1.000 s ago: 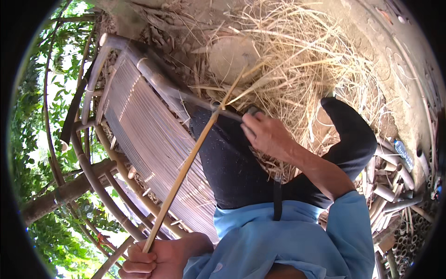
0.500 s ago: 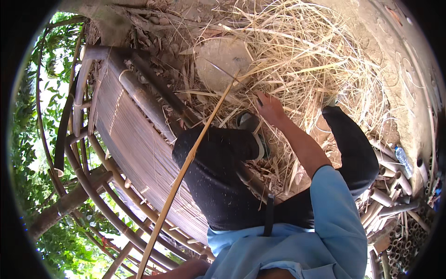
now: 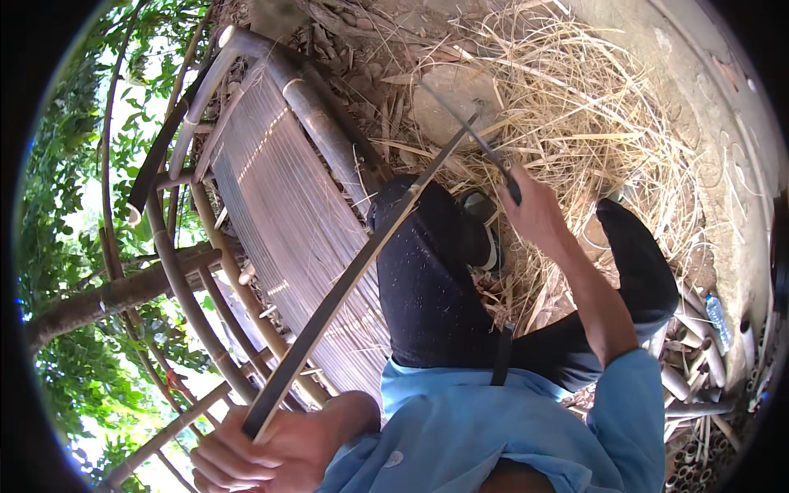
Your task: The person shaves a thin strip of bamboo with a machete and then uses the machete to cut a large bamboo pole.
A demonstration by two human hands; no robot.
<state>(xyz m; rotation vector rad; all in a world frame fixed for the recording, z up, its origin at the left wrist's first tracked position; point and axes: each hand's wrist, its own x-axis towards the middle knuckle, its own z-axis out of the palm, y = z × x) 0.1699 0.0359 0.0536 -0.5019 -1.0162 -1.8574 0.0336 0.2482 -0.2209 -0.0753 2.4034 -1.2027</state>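
Note:
A long bamboo strip slants up across my left thigh, its dark outer side and a pale edge showing. My left hand, at the lower left, has its fingers wrapped round the strip's near end. In my right hand, beyond my knees, is the dark handle of a knife, held in closed fingers. The narrow blade points up and to the left, crossing the strip near its far end. Whether blade and strip touch I cannot tell.
To my left stands a slatted bamboo bench with a pole frame. Pale shavings heap on the ground ahead, beside a flat stone. On the right are a plastic bottle and cut bamboo pieces.
My left hand has come further into view with the strip, which now shows its dark side instead of its pale one. The knife blade appears more fully, and the whole view has shifted.

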